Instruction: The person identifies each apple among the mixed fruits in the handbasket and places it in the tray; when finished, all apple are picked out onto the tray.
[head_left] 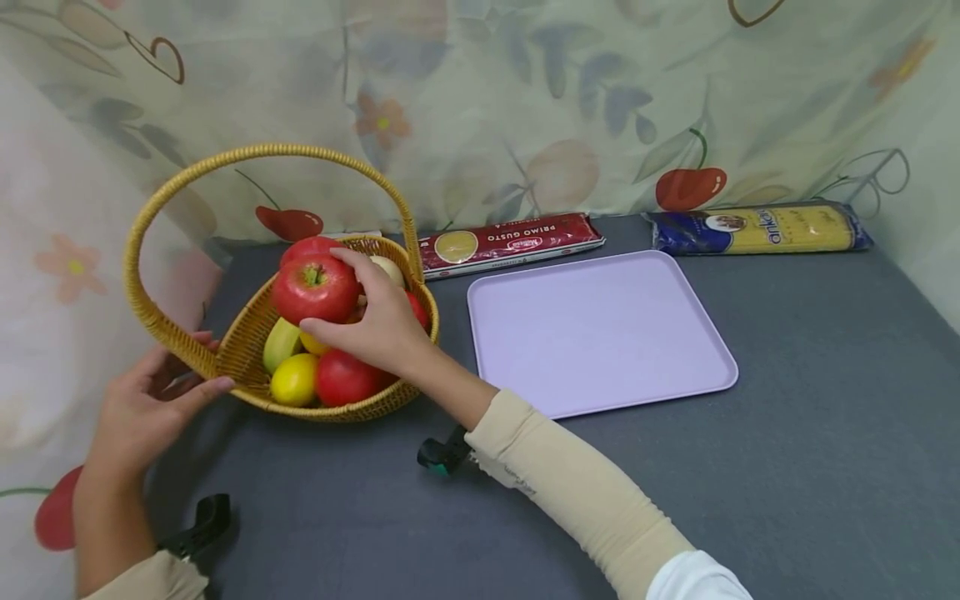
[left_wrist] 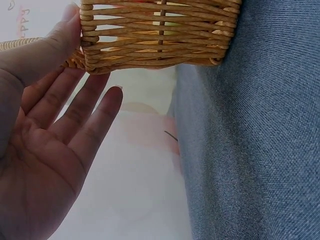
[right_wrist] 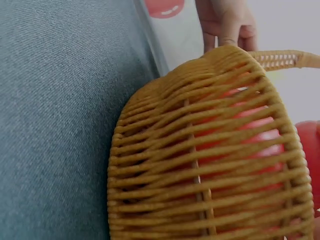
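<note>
In the head view my right hand (head_left: 382,321) holds a red apple (head_left: 315,287) between thumb and fingers, above the fruit in a wicker basket (head_left: 390,402). Another red apple (head_left: 311,247) shows just behind it. Beneath lie a yellow lemon (head_left: 295,381), a green-yellow fruit (head_left: 282,343) and a red fruit (head_left: 348,379). My left hand (head_left: 150,408) grips the basket's left end at the foot of the handle (head_left: 142,275). The left wrist view shows the left thumb (left_wrist: 65,37) against the rim, the fingers on the far side. Only a sliver of the right hand shows in the right wrist view.
Right of the basket lies a lilac tray (head_left: 600,333). Behind stand a red pasta packet (head_left: 517,243) and a blue-yellow pasta packet (head_left: 765,229) along the patterned curtain (head_left: 480,108). The basket's tall handle arches over the fruit. Dark grey cloth (head_left: 825,417) covers the table.
</note>
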